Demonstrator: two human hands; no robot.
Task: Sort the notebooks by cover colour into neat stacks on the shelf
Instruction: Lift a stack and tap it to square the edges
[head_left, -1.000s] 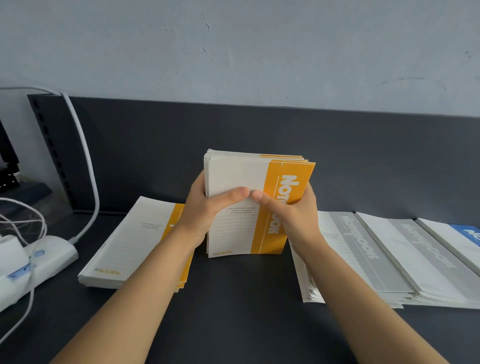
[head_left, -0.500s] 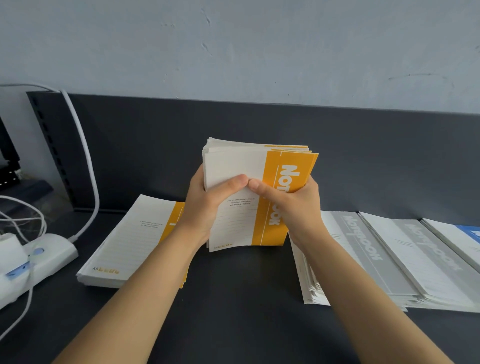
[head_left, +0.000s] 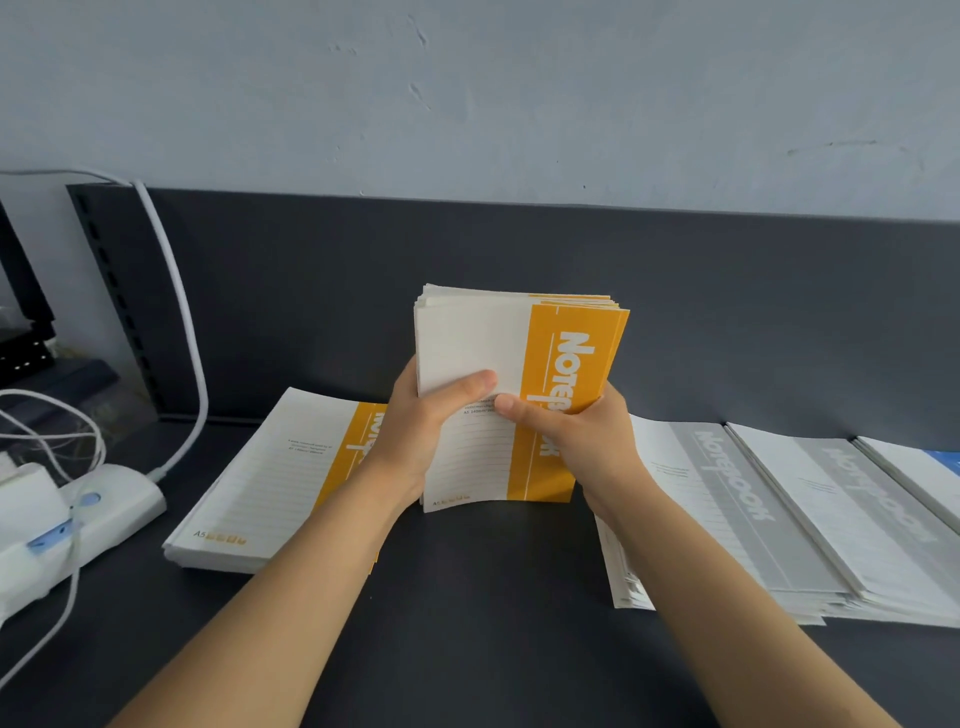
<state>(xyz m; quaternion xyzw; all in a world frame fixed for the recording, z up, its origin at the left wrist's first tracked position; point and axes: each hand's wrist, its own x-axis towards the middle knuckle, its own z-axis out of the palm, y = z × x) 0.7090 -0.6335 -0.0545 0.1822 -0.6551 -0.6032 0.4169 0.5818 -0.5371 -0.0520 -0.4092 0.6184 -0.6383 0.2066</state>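
Note:
A bundle of orange-and-white notebooks (head_left: 498, 343) stands upright on its lower edge on the dark shelf (head_left: 467, 597), at the centre. My left hand (head_left: 421, 431) grips its left side with the thumb across the front cover. My right hand (head_left: 576, 441) grips its right side, thumb on the cover too. A flat stack of orange notebooks (head_left: 270, 478) lies to the left. To the right lie overlapping stacks of grey notebooks (head_left: 727, 509), and a blue notebook (head_left: 943, 460) shows at the far right edge.
A white power strip (head_left: 88, 519) with a plug and white cables (head_left: 176, 322) sits at the left end of the shelf. The shelf's dark back panel (head_left: 519, 249) rises behind the notebooks, with a pale wall above it.
The held orange bundle rose slightly off the shelf half a second ago and now sits lower again, its bottom edge on the shelf. Both hands keep their grip.

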